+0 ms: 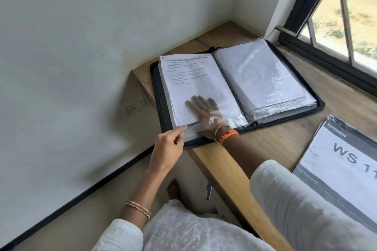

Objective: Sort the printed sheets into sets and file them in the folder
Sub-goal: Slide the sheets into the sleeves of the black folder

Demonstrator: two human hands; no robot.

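A wooden counter (pixel 271 144) fills the corner under a pale wall (pixel 91 26), with a black-framed window (pixel 318 32) at far right, a wall socket (pixel 133 106) at left, and a bare foot (pixel 173 188) on the floor below.

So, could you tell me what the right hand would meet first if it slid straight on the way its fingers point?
Probably only more of the white printed sheet; the right hand lies inside the clear plastic sleeve.
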